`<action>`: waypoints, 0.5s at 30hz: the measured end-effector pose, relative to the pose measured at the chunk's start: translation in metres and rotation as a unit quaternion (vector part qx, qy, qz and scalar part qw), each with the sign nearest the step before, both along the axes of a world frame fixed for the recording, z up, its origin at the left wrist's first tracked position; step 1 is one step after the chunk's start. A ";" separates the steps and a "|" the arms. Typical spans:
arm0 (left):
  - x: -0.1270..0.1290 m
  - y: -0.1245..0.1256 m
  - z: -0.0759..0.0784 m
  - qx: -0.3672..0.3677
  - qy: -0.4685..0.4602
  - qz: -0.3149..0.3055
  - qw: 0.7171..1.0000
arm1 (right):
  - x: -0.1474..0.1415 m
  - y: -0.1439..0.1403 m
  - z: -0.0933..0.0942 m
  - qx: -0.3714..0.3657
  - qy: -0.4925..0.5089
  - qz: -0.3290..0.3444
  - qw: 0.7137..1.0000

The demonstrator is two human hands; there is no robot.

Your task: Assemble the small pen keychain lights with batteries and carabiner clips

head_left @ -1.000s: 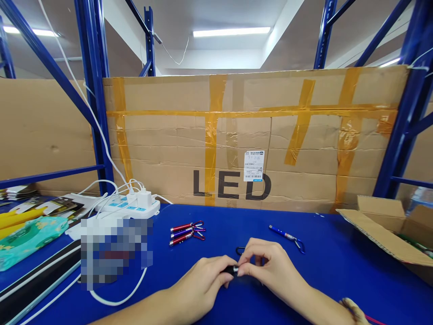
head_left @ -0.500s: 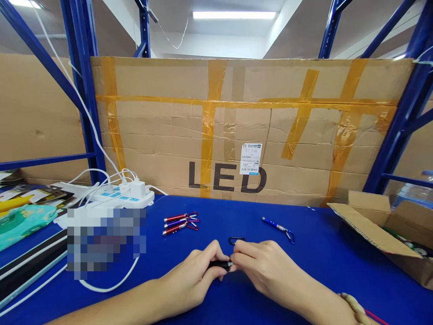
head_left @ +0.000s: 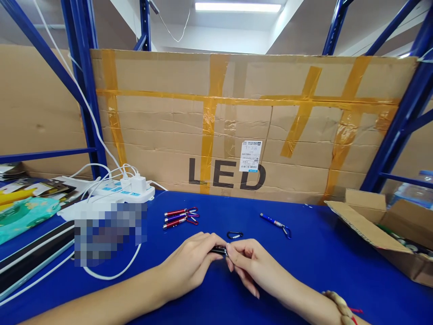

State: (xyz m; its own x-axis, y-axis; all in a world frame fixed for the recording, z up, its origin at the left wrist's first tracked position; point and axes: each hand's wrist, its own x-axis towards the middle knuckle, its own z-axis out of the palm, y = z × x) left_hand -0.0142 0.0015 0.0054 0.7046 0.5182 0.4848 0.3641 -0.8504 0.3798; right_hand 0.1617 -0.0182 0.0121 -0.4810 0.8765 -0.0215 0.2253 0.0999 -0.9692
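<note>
My left hand (head_left: 194,262) is closed around a small black penlight (head_left: 219,249), its fingers hiding most of the body. The fingertips of my right hand (head_left: 250,262) pinch the penlight's right end; its lower fingers hang loosely below. Just beyond my hands, a black carabiner clip (head_left: 234,234) lies on the blue tabletop (head_left: 216,302). Farther left are several penlights with clips: a red penlight (head_left: 174,223) in front, a purple one (head_left: 174,218) and another red one behind. A blue penlight (head_left: 269,218) with a blue clip lies to the right.
A white power strip (head_left: 145,195) with plugs and cables stands at the back left. Nearer are a teal packet (head_left: 29,216) and a pixelated patch. On the right sits an open cardboard box (head_left: 372,230) holding small cylinders. A cardboard panel (head_left: 162,140) closes off the back.
My right hand has turned so its lower fingers now hang down below the penlight's end. Both hands have shifted slightly up in view, along with the whole scene.
</note>
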 end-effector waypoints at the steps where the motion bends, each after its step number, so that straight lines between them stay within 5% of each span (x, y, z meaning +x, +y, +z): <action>1: 0.000 0.000 0.001 0.005 0.000 0.004 1.000 | 0.000 0.001 0.000 -0.003 0.008 -0.002 1.000; 5: 0.001 0.001 0.002 -0.011 -0.018 0.038 0.999 | 0.002 0.005 -0.001 0.033 -0.034 -0.027 0.998; 7: 0.003 0.001 0.002 -0.043 -0.045 0.052 0.997 | 0.007 0.007 0.000 0.145 -0.110 -0.076 0.980; 11: 0.006 0.002 0.004 -0.103 -0.088 0.061 0.989 | 0.018 0.011 0.004 0.468 -0.218 -0.141 0.845; 15: 0.007 0.004 0.005 -0.121 -0.112 0.067 0.984 | 0.025 0.012 0.005 0.574 -0.211 -0.129 0.781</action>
